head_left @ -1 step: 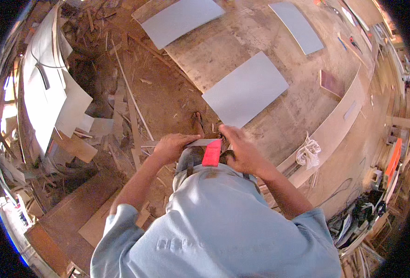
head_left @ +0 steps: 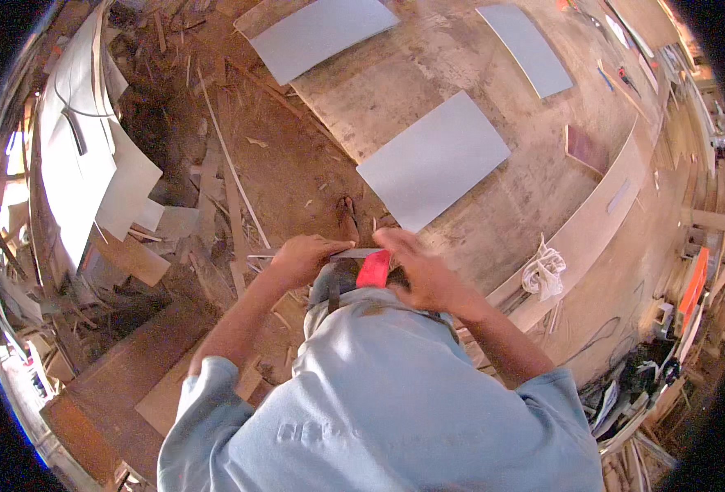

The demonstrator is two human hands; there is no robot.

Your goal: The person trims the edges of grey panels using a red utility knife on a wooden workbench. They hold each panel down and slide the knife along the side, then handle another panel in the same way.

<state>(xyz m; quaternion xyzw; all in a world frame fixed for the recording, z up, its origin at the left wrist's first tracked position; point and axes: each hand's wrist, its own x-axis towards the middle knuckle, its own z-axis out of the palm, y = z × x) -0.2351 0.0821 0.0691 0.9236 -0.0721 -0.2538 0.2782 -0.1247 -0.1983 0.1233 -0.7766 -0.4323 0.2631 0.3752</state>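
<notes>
My left hand is closed on a thin grey strip held level in front of my waist, its left end poking out past the hand. Near the strip's right end is a flat red piece; whether the two are joined I cannot tell. Slightly smeared by motion, my right hand is curled beside the red piece, its fingers over the strip's right end. What it grips, if anything, is hidden. Just beyond the hands lies a pale grey rectangular panel on a large wooden surface.
Two more pale panels, one far left and one far right, lie on the same surface. A bundle of white cord rests on a long board at right. Scrap wood and leaning white sheets crowd the left side.
My right hand has shifted slightly left, over the strip's right end. Less of the red piece shows below the strip. My left hand stays nearly in place on the strip.
</notes>
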